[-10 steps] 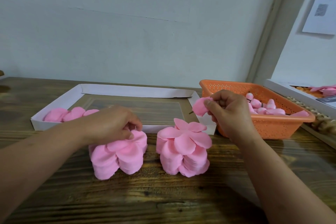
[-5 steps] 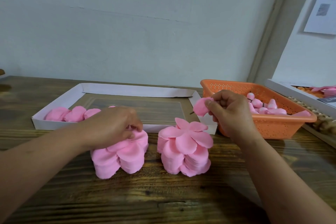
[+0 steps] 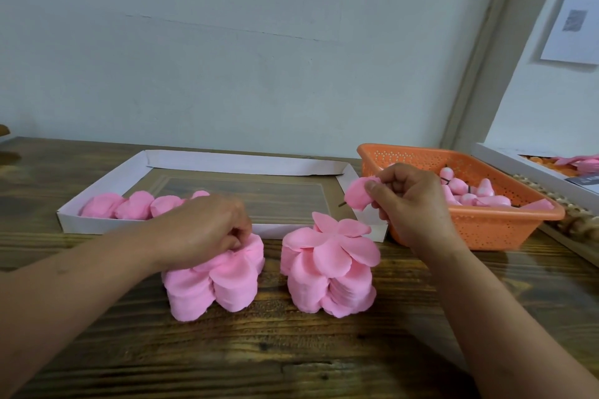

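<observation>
A dark wooden table [image 3: 291, 350] is carrying everything here, running from the near edge to the far wall. A shallow white cardboard tray [image 3: 227, 162] is lying across its far middle, with a row of pink petal pieces [image 3: 129, 209] sitting in its left near corner. An orange basket [image 3: 486, 230] is standing just to the right of the tray, holding small pink buds [image 3: 470, 193]. Two piles of pink petals are standing side by side near the tray's front wall: the left petal stack [image 3: 227, 282] and the right petal stack [image 3: 327, 269], close but apart. The left hand [image 3: 201, 230] is resting on top of the left petal stack, its fingers curled and pinching the topmost layer. The right hand [image 3: 411, 197] is hovering above and to the right of the right petal stack, in front of the basket, its thumb and curled fingers pinching a pink bud [image 3: 356, 196] whose thin dark stem is poking out to the left.
</observation>
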`<state>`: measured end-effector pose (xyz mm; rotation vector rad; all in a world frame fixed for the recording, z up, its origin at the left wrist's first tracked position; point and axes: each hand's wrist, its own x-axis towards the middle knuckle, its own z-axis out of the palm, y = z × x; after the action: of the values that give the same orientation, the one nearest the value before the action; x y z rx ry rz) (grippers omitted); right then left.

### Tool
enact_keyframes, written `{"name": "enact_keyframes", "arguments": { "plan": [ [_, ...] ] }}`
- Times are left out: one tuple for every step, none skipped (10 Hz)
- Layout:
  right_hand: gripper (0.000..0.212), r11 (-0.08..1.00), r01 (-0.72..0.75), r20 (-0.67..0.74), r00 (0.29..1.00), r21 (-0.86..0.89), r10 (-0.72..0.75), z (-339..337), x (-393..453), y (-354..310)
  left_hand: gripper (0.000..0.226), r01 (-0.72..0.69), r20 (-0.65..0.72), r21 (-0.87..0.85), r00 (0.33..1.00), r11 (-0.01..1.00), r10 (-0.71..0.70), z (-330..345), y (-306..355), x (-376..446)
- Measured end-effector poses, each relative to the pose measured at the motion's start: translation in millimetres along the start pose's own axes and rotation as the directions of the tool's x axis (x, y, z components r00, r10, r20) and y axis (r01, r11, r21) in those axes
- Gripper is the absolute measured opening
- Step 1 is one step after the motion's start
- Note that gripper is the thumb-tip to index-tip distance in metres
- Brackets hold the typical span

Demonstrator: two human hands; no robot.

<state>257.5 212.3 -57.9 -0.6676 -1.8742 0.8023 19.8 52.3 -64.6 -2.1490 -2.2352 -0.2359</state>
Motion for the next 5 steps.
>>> {"name": "enact_keyframes", "arguments": {
  "plan": [
    [0.020, 1.000, -0.004, -0.001, 1.000, -0.002, 0.004, 0, 0, 2, 0.012, 0.174, 0.282, 0.068, 0.941, 0.982, -0.186, 8, -2, -2],
    [0.020, 1.000, -0.006, -0.001, 1.000, -0.017, 0.006, 0, 0, 2, 0.024, -0.400, -0.440, -0.428, 0.875, 0.810, 0.200, 5, 15, -21],
    [0.019, 1.000, -0.006, -0.002, 1.000, -0.021, 0.006, 0, 1, 4, 0.022, -0.054, -0.213, -0.165, 0.977, 0.985, 0.018, -11, 5, -11],
    [0.019, 1.000, -0.004, -0.001, 1.000, -0.020, 0.004, 2, 0, 5, 0.022, 0.041, -0.129, -0.175, 0.990, 0.984, -0.065, -29, 0, -14],
    [0.019, 1.000, -0.002, 0.001, 1.000, -0.011, 0.002, 3, 0, 6, 0.028, 0.032, -0.141, -0.302, 0.987, 0.953, -0.078, -33, 0, -13]
  ]
}}
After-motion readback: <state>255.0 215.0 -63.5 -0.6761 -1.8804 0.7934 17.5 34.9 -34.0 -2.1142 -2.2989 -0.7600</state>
